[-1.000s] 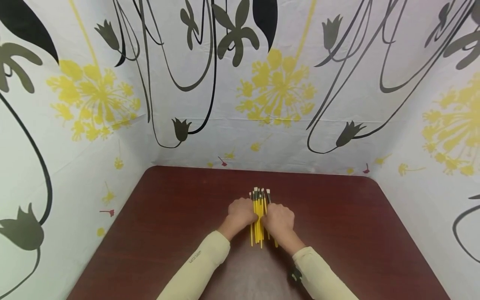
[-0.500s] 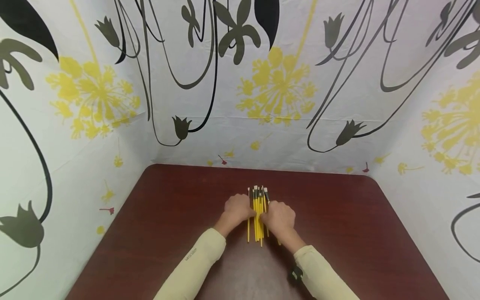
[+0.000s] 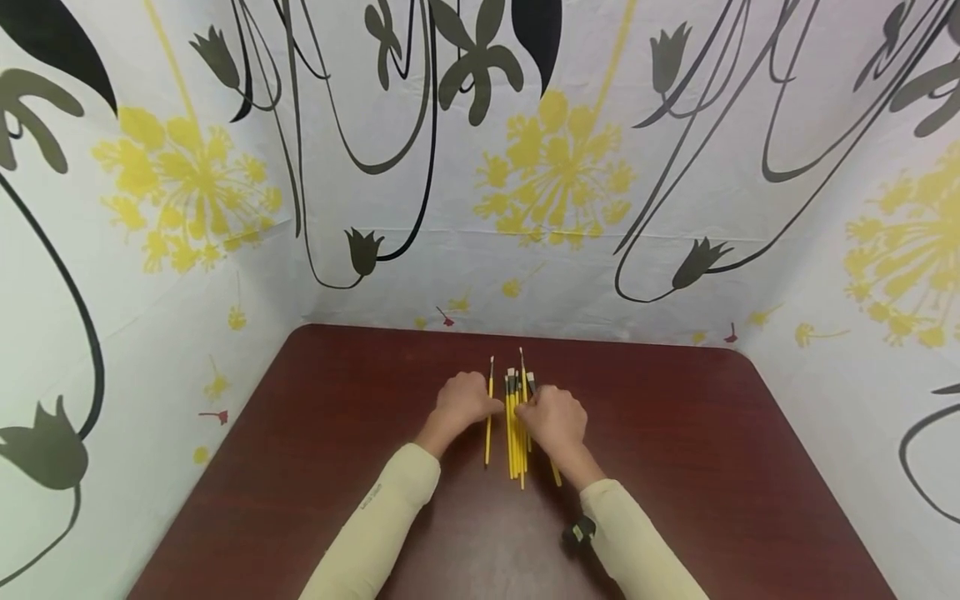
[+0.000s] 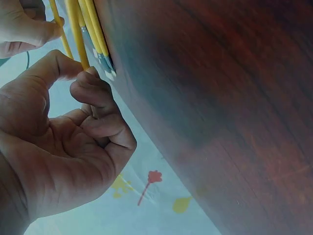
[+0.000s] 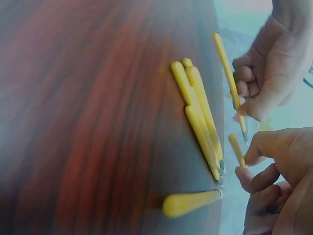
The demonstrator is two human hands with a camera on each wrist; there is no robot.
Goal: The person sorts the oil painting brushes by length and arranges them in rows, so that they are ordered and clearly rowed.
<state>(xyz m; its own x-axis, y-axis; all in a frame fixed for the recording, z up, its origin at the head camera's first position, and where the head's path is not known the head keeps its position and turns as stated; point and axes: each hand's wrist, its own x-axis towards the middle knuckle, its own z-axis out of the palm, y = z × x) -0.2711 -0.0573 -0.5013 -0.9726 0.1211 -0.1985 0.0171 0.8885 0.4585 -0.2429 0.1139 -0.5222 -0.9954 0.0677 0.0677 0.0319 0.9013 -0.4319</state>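
Observation:
My left hand pinches a yellow-handled paintbrush between thumb and fingers, just left of the bundle. In the left wrist view, that paintbrush rises from the curled fingers. Across from it, my right hand pinches another paintbrush; its pale tip stands beyond the others in the head view. Between the hands, several yellow paintbrushes lie side by side on the table, bristles pointing away. One separate paintbrush lies at an angle under the right hand, partly hidden in the head view.
The dark red-brown table has rounded far corners. A white cloth with printed flowers stands around its back and sides. A small black device sits at the right sleeve.
My left hand has moved left and slightly away, carrying one paintbrush off from the bundle. In my right hand, a paintbrush has come up, its tip now farther out than the rest.

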